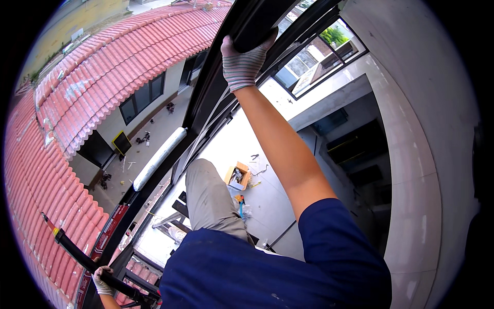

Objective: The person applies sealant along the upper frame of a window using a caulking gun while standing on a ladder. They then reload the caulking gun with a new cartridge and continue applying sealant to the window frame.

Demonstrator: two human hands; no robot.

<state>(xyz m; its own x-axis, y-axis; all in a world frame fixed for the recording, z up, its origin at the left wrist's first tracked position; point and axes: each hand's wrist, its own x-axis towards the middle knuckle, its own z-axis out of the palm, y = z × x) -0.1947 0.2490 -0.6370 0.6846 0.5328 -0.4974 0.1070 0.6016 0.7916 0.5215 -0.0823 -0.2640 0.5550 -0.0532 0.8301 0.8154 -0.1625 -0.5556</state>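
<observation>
Pointing up-left, diagonal black caulking gun (76, 251) in closed left hand (101, 281); right hand (246, 63) clasping dark frame (206, 98); red printed label (109, 232).

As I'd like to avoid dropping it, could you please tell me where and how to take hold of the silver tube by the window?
Probably around the middle of the silver tube, gripping across its width, from above on the indoor side: it is long and slender, lies along the black window frame, and its other side faces the courtyard below.
</observation>
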